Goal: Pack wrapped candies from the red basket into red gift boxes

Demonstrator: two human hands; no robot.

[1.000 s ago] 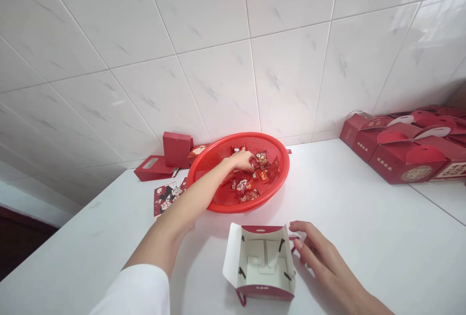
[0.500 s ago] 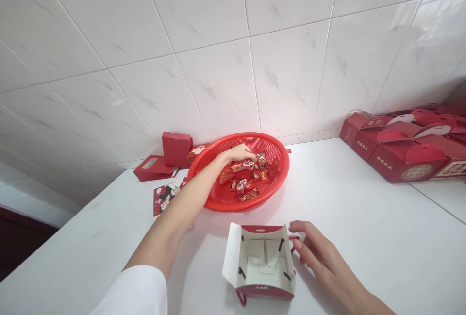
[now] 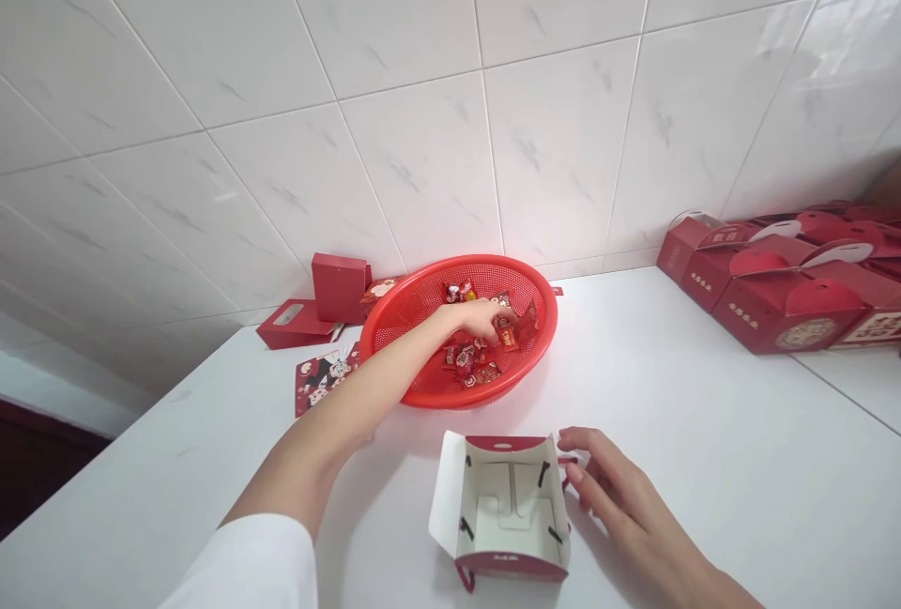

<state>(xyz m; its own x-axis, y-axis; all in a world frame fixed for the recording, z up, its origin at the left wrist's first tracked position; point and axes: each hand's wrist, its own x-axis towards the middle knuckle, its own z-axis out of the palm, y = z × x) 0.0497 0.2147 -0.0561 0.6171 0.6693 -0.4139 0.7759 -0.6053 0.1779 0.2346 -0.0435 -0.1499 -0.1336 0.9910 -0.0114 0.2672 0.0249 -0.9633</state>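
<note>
My left hand reaches into a red plastic basket. Its fingers curl down onto the wrapped candies; the fingertips are partly hidden among the red wrappers. In front of the basket stands an open red gift box, its white inside facing up with nothing in it. One white flap sticks out on its left side, and a red cord hangs at its front corner. Beside the box's right wall, my right hand has its fingers apart, the tips at the wall and a cord there.
Several red handled gift boxes stand in rows at the right, against the tiled wall. Left of the basket are an upright red box, a lying red box and a printed card on the white table.
My left hand has moved a little right and nearer within the basket, lower over the candies. Candies at the back of the basket now show. My right hand and the open box have stayed put.
</note>
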